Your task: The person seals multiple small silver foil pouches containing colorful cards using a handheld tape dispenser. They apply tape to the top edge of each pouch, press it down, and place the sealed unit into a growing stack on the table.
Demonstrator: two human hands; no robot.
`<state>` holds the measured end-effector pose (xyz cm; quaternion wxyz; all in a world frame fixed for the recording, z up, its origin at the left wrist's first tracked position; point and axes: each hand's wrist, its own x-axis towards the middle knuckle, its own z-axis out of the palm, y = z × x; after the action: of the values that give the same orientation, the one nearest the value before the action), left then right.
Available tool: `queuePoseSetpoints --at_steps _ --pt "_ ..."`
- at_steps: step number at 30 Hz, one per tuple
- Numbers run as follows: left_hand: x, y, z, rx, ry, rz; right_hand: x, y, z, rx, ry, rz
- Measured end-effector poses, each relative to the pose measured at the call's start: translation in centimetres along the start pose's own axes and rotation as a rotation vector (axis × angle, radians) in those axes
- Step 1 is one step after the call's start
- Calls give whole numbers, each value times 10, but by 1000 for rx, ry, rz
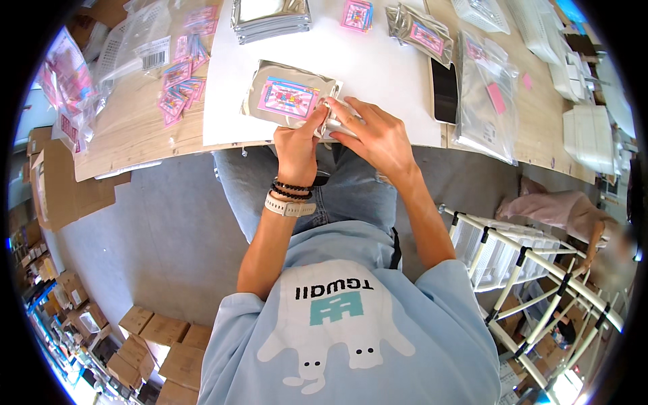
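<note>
Far left, loose pink cards lie scattered on the wooden table. Here's the silver bag, above the white sheet near its front edge, tilted, pink label facing up; the left hand pinches its right end, presumably for steadiness. The right hand, fingers partly spread, meets that end, its grip unclear. Beyond, a phone and clear bag may limit rightward room.

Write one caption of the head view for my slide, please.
Left hand and right hand meet at one end of a pink-labelled silver pouch over a white sheet.
</note>
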<state>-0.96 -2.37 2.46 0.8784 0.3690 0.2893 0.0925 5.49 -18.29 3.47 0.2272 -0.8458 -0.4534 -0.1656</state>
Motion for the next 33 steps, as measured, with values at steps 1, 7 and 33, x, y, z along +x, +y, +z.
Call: queuePoseSetpoints --at_steps 1,7,33 --pt "1 -1 -1 4 2 4 -1 0 0 -6 1 -5" --pt "3 -5 -5 10 41 10 -2 -7 -2 4 26 23" --pt "-43 64 -3 149 -54 263 53 -107 -11 1183 340 896"
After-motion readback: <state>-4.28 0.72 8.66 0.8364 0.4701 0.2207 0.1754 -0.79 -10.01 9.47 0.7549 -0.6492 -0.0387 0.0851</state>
